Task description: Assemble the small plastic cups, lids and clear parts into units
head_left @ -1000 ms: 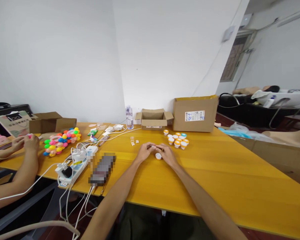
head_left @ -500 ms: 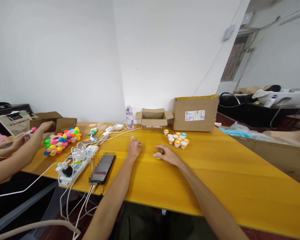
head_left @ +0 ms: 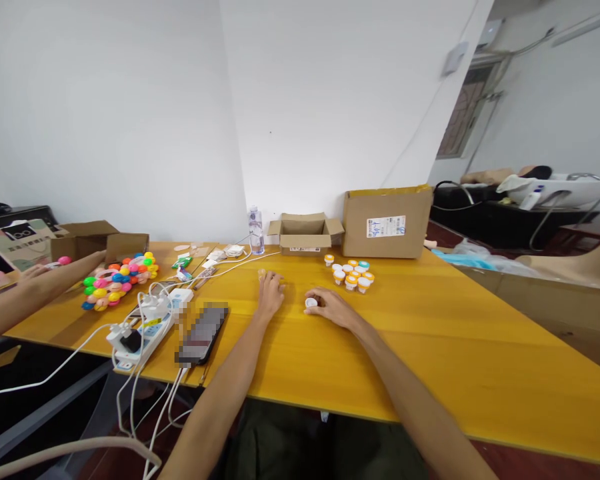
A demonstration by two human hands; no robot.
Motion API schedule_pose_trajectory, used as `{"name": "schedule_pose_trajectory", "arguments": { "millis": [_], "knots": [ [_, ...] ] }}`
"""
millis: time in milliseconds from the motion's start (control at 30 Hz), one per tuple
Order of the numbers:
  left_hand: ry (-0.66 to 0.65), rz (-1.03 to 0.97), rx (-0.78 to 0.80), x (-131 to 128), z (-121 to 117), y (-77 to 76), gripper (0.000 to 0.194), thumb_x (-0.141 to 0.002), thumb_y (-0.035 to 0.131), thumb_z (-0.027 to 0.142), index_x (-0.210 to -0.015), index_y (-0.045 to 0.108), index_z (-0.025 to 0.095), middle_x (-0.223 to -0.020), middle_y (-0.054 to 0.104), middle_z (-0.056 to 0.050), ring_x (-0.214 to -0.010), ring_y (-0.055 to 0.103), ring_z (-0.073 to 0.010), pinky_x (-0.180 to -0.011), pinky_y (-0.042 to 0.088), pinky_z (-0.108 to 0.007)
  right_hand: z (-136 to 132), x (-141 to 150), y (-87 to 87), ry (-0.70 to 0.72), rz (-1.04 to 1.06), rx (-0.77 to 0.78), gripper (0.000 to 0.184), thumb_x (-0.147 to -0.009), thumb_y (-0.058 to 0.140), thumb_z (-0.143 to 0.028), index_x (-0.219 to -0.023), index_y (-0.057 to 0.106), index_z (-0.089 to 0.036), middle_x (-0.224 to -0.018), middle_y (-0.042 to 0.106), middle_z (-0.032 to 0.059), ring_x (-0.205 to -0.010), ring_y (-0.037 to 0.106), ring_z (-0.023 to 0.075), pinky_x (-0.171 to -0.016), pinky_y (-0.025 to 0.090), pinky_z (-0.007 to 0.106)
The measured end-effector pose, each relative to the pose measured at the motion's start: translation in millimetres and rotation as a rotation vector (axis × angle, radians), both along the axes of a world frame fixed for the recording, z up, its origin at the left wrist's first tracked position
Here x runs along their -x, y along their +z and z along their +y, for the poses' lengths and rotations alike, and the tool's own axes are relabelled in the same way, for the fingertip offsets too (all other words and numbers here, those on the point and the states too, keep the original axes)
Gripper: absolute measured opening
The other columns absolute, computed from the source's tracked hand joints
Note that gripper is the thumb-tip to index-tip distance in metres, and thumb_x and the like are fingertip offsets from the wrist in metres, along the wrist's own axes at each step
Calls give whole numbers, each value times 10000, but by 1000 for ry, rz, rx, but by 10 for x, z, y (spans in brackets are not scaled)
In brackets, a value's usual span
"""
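My right hand [head_left: 330, 308] is closed on a small round white cup [head_left: 311, 303], held between thumb and fingers low over the yellow table. To its left, my left hand [head_left: 270, 295] rests palm down with its fingers loosely stretched forward. A small pale, see-through piece [head_left: 261, 273] lies at its fingertips; whether they touch it I cannot tell. Beyond my right hand stands a cluster of small white cups [head_left: 351, 283] with orange rims, one of them teal. A single orange-rimmed cup [head_left: 329, 260] sits just behind the cluster.
An opened small carton [head_left: 305, 245] and a larger closed carton [head_left: 387, 227] stand by the wall, beside a water bottle [head_left: 256, 231]. Left of me lie a phone [head_left: 203, 335], a power strip [head_left: 167, 320] with cables and colourful balls [head_left: 113, 287]. Another person's arm [head_left: 40, 290] reaches in there.
My right hand has turned the white cup so its round face shows, shifting slightly. My left fingers have stretched out a little. The other person's arm has moved.
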State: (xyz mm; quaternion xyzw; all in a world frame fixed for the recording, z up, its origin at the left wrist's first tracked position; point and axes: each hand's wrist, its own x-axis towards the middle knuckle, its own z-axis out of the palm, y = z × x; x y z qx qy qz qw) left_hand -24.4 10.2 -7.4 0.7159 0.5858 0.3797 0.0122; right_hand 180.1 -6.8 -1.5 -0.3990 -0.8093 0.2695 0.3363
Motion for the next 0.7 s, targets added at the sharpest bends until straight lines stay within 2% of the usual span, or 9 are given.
{"name": "schedule_pose_trajectory", "arguments": {
  "millis": [133,300,500,700],
  "knots": [
    [-227,-174,90,-158,-12,-23,268,-753,564,69,-963,642,215,-959,649,-32,-882,594,-180,-861,475,-344,34,-34,-19,64,36,54,267,-650,708,-270,-908,659,-217,-825,672,0,-747,603,183,-696,480,302],
    [-467,-289,294,-264,-58,-52,343,-681,580,59,-998,620,186,-962,671,-25,-847,603,-161,-814,494,-310,63,-59,-18,100,25,43,143,-687,636,-231,-826,659,-209,-795,669,-5,-743,595,178,-698,468,292],
    [-544,-283,299,-277,-90,-88,454,-647,660,84,-1085,596,185,-1005,677,-41,-913,609,-185,-876,481,-343,95,-38,-53,5,82,35,148,-673,649,-231,-818,663,-204,-795,687,4,-726,611,186,-694,486,308],
    [-576,-343,271,-293,-103,-90,374,-698,705,170,-1056,598,187,-954,686,-42,-868,623,-179,-831,498,-328,95,-29,-69,22,159,120,154,-670,686,-284,-799,651,-207,-791,714,13,-724,657,199,-694,522,324]
  ]
}}
